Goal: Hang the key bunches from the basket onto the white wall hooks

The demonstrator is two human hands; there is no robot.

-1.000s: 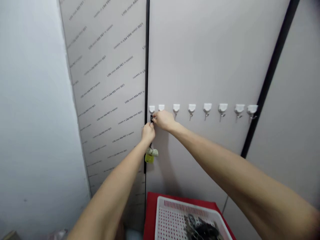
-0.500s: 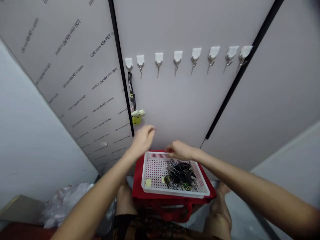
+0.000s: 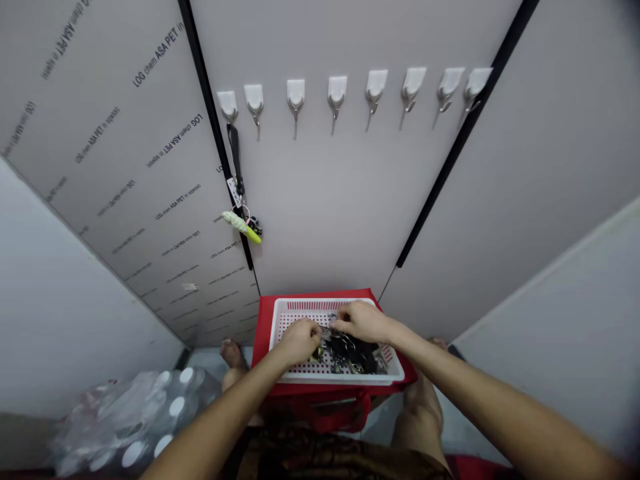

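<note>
A white perforated basket [image 3: 293,315] rests on a red bag [image 3: 261,333] in front of my knees. A heap of dark keys and keyrings [image 3: 353,353] lies in it. My left hand [image 3: 299,341] and my right hand [image 3: 361,321] are both down in the basket, fingers curled into the heap. What either hand grips is hidden among the keys. On the grey wall above, a row of white hooks [image 3: 337,88] runs across. A black lanyard with a yellow-green tag [image 3: 241,220] hangs from the leftmost hook [image 3: 227,105].
A black vertical strip [image 3: 215,140] splits the wall beside the lanyard, and another black strip [image 3: 460,140] runs at the right. A shrink-wrapped pack of bottles [image 3: 145,413] lies on the floor at lower left. My knees and feet flank the red bag.
Both hands left the leftmost hook, where the lanyard now hangs, and dropped into the basket. My view tilted downward, bringing basket and floor into sight.
</note>
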